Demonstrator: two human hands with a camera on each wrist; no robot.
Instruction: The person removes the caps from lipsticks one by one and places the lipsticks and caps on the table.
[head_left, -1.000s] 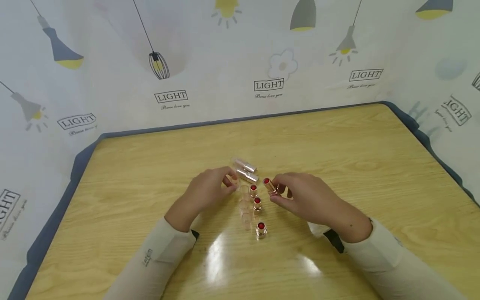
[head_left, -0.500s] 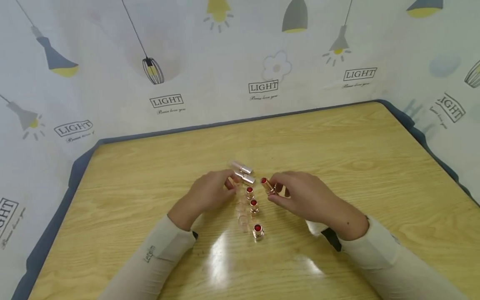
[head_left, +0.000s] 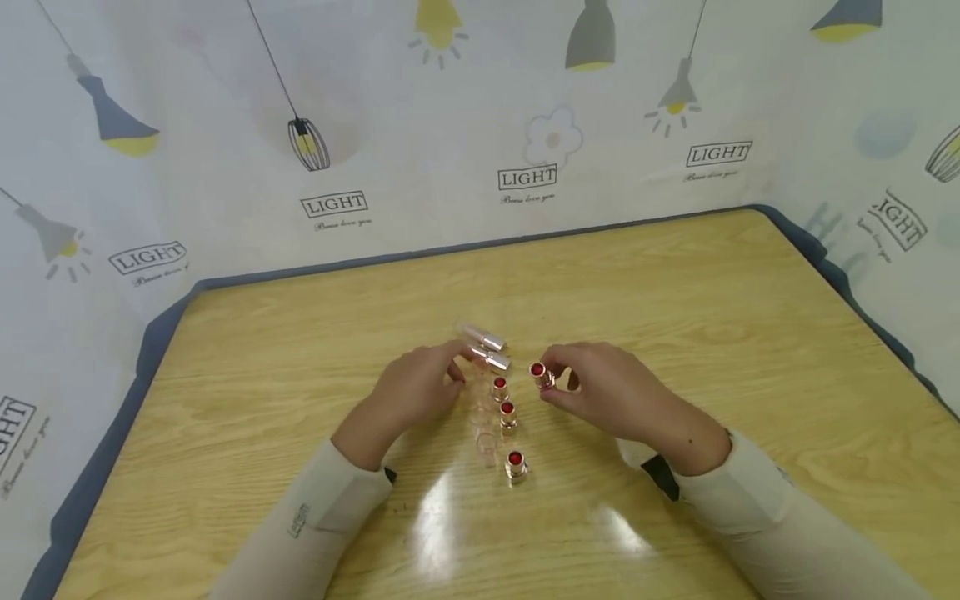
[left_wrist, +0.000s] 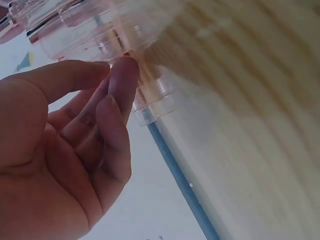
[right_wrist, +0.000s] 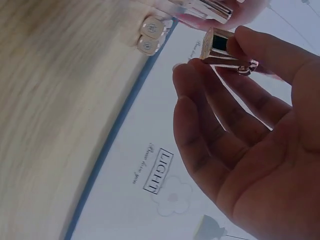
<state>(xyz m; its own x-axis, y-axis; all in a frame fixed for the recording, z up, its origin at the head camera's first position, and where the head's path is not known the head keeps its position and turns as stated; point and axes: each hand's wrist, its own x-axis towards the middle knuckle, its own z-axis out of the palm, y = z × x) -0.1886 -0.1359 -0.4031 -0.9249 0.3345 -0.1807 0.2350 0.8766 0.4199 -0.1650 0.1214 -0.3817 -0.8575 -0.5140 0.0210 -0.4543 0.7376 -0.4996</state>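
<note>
My right hand (head_left: 603, 387) pinches an uncapped lipstick (head_left: 539, 375) above the table, its red tip facing up toward the head camera. In the right wrist view its shiny gold base (right_wrist: 215, 46) sits between thumb and fingers. With curled fingertips, my left hand (head_left: 416, 387) holds a clear lipstick cap (left_wrist: 107, 46) at the far end of a row of clear caps (head_left: 487, 446). Beside these caps stand three uncapped red lipsticks, the nearest lipstick (head_left: 516, 467) set apart from the middle lipstick (head_left: 507, 415) and the far lipstick (head_left: 500, 388).
Two capped lipsticks lie on their sides beyond the left fingertips, a farther one (head_left: 483, 337) and a nearer one (head_left: 492, 359). Everything rests on a wood-grain table (head_left: 300, 333). A lamp-patterned wall covering (head_left: 420, 167) rises behind its far edge.
The lipstick in my right hand has turned from tilted left to more upright, its red tip now facing the head camera. My left hand stays by the caps. The head view has shifted slightly.
</note>
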